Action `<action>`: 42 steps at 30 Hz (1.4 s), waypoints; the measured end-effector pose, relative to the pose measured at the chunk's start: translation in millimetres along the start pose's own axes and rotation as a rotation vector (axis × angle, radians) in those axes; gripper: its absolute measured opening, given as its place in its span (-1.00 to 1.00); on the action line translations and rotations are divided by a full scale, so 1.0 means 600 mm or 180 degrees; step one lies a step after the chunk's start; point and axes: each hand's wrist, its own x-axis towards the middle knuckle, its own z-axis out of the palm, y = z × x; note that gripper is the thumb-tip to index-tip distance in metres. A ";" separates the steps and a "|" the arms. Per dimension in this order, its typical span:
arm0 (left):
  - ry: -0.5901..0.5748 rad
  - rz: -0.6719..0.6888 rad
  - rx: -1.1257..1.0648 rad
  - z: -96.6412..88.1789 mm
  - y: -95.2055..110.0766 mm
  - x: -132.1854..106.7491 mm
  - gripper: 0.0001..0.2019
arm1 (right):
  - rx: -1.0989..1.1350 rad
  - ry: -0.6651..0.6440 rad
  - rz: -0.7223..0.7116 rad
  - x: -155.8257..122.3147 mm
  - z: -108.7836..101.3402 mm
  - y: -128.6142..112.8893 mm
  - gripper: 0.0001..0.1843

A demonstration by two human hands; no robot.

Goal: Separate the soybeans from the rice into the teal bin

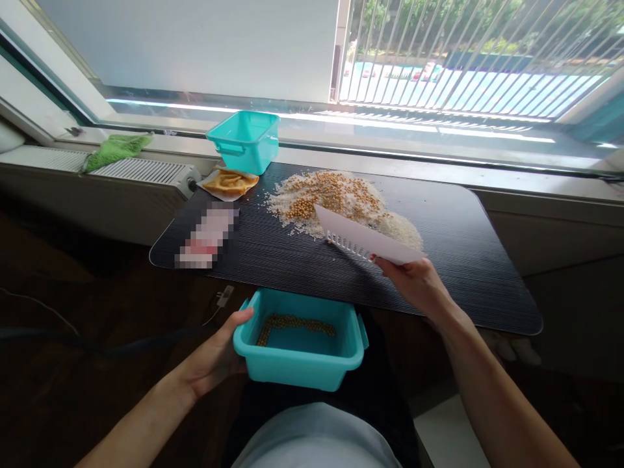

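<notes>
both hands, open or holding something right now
Left hand: holding the nearer turquoise bin by its left side, thumb at the rim.
Right hand: closed on the right end of the white slotted sheet.

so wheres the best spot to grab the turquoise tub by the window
I'd probably grip the turquoise tub by its right-hand rim, coming from above and the right: it stands upright with an open top, so that edge should pinch easily, while the pastry-like food crowds its front handle.
</notes>
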 end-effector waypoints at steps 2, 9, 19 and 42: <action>0.0007 -0.0019 -0.0021 -0.002 -0.002 0.002 -0.30 | 0.0127 -0.0194 -0.0214 -0.002 -0.001 0.000 -0.66; 0.0090 -0.0009 -0.0028 -0.002 -0.004 0.005 -0.29 | 0.0642 -0.0609 -0.0474 -0.016 0.008 -0.026 -0.68; -0.0027 0.0016 0.0002 0.004 -0.004 0.004 -0.34 | 0.0809 -0.0228 -0.0239 -0.039 0.003 -0.022 -0.69; -0.0053 -0.0099 -0.0004 0.034 -0.006 0.012 -0.40 | 0.0256 0.0200 0.0253 0.005 0.001 0.026 -0.60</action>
